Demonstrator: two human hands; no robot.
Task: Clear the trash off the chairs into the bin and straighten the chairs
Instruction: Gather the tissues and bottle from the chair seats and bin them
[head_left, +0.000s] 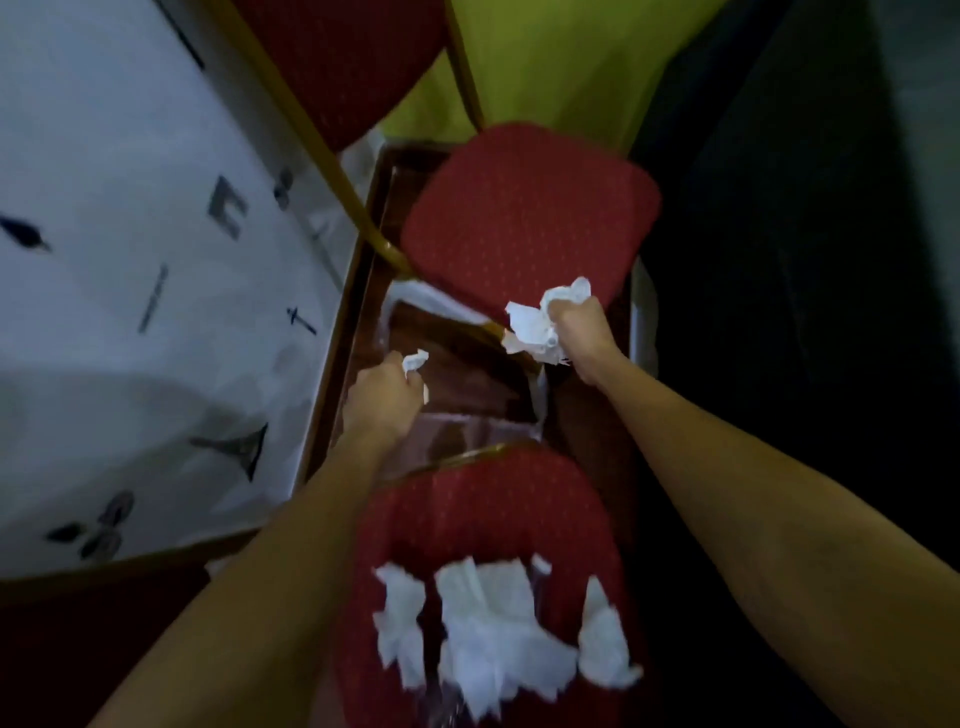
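Observation:
My right hand (579, 325) is shut on a wad of crumpled white tissue (535, 325) at the front edge of a red padded chair seat (524, 218). My left hand (382, 395) is shut on a smaller scrap of tissue (415, 359), held over a brown wooden bin (457, 374) lined with clear plastic, between the two chairs. Below the bin, a nearer red chair (488, 509) carries several torn white tissue pieces (493, 629) on its seat.
A white printed cloth (130, 291) with a wooden border lies to the left. A red chair back with a gold frame (343, 62) rises at the top. Yellow-green fabric (545, 62) hangs behind it. Dark floor fills the right side.

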